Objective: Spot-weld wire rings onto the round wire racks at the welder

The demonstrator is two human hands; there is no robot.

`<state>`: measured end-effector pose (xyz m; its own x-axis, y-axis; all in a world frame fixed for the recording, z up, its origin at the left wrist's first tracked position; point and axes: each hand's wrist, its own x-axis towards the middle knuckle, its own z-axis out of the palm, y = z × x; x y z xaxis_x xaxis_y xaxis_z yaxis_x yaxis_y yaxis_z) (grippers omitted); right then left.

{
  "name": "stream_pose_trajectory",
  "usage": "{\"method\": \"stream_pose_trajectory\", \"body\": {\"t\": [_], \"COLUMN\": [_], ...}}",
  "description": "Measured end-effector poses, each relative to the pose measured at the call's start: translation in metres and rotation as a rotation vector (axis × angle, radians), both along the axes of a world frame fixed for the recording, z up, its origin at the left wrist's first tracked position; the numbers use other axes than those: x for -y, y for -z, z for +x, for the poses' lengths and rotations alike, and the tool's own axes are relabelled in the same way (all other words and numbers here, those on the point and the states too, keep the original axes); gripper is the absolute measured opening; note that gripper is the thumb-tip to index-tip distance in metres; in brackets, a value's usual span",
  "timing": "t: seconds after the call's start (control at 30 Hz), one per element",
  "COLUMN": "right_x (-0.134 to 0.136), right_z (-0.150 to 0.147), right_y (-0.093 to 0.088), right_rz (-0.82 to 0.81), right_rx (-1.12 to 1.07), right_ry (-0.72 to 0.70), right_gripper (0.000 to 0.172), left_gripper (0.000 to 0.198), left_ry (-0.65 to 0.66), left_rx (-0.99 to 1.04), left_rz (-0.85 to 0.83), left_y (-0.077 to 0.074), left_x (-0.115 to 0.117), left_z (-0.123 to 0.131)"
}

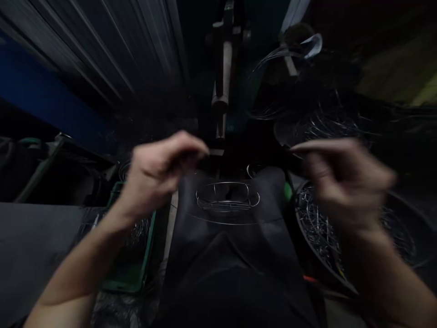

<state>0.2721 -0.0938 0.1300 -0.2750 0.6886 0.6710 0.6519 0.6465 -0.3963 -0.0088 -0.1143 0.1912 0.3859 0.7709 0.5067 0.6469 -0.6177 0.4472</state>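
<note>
Quick count: two hands, a left hand (160, 171) and a right hand (341, 182). One oval wire basket (227, 197), one green crate (131, 273), one round tub (300, 228) — the wire bits (317, 228) inside are too many to count.

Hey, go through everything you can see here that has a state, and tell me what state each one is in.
left hand, raised, fingers curled into a pinch; whether they hold anything is too dark to tell
right hand, raised, motion-blurred, grip unclear
wire basket, upright, looks empty, resting on dark cloth
green crate, open, wire pieces inside
round tub, open, heaped with wire pieces
</note>
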Motion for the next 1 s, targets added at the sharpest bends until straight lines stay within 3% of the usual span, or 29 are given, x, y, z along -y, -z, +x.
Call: {"method": "stream_pose_trajectory", "body": {"t": [0.1,0.17,0.27,0.43,0.53,0.67,0.9,1.0], "right_x": [0.004,0.005,0.005,0.001,-0.002,-0.005,-0.023,-0.039], "right_z": [-0.029,-0.041,-0.043,-0.031,-0.023,-0.017,-0.034,-0.047], "right_y": [0.064,0.101,0.132,0.130,0.124,0.117,0.100,0.095], "right_rz": [-0.085,-0.138,-0.257,-0.384,-0.408,-0.353,-0.209,-0.142], "right_rx": [-0.028,-0.032,-0.023,-0.029,0.073,0.161,0.102,0.138], "right_ry": [-0.193,-0.229,-0.219,-0.256,-0.242,-0.132,-0.075,-0.030], "right_gripper": [0.017,0.015,0.017,0.020,0.020,0.017,0.024,0.023], "left_gripper": [0.012,0.014,0.022,0.027,0.031,0.029,0.029,0.031], "left_ry": [0.022,0.045,0.073,0.108,0.132,0.171,0.123,0.047], "left_rx": [-0.088,-0.117,-0.184,-0.423,-0.359,-0.199,-0.086,-0.051], "left_rz": [-0.143,-0.217,-0.267,-0.415,-0.530,-0.577,-0.495,-0.474], "left_y": [0.076,0.119,0.152,0.156,0.157,0.154,0.125,0.126], "left_x": [0.006,0.005,-0.005,-0.028,-0.034,-0.038,-0.055,-0.066], "left_z": [-0.016,-0.014,0.005,0.038,0.043,0.030,0.006,0.001]}}
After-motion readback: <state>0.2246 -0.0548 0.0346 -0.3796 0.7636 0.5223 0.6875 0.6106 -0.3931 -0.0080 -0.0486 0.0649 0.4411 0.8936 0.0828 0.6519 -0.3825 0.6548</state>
